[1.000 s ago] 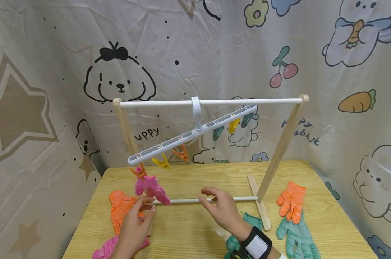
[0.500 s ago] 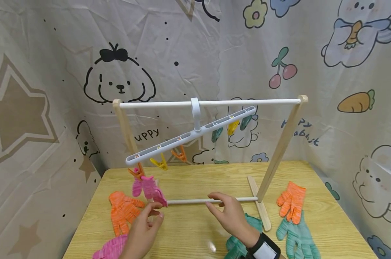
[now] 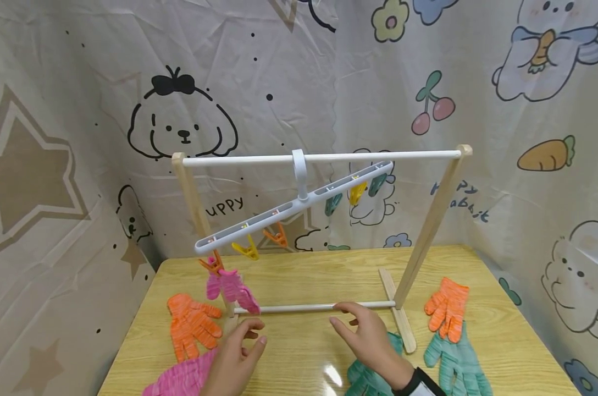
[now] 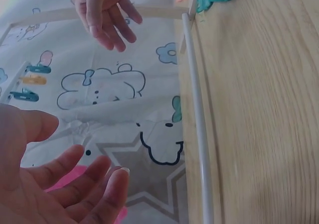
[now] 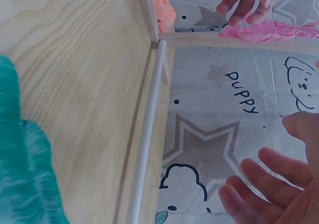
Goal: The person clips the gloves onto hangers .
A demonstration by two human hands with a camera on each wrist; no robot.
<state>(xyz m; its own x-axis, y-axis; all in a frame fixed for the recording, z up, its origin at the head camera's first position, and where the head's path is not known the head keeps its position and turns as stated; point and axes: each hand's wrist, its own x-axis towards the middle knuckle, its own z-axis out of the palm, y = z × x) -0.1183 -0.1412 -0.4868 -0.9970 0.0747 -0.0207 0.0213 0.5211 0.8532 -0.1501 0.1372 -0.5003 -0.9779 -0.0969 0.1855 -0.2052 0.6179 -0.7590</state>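
A pink glove (image 3: 232, 289) hangs from an orange clothespin (image 3: 212, 265) at the low left end of a tilted grey clip hanger (image 3: 299, 204). Just below and right of that glove is my left hand (image 3: 237, 352), fingers loosely bent and holding nothing. My right hand (image 3: 365, 335) is relaxed too, in front of the rack's lower bar (image 3: 299, 308), with nothing in it. In the left wrist view the left fingers (image 4: 75, 184) are spread apart. A second pink glove (image 3: 180, 379) lies partly hidden behind my left forearm, and a green glove (image 3: 373, 377) lies under my right one.
An orange glove (image 3: 190, 327) lies at the table's left. At the right, another orange glove (image 3: 447, 308) overlaps a green glove (image 3: 457, 357). The wooden rack's right post (image 3: 430, 231) rises from a foot (image 3: 403, 327). Yellow (image 3: 247, 248) and green clothespins (image 3: 333, 203) dangle from the hanger.
My left hand has moved right and down, away from the hanging pink glove. My right hand has shifted right and slightly down. The hanger has swayed slightly.
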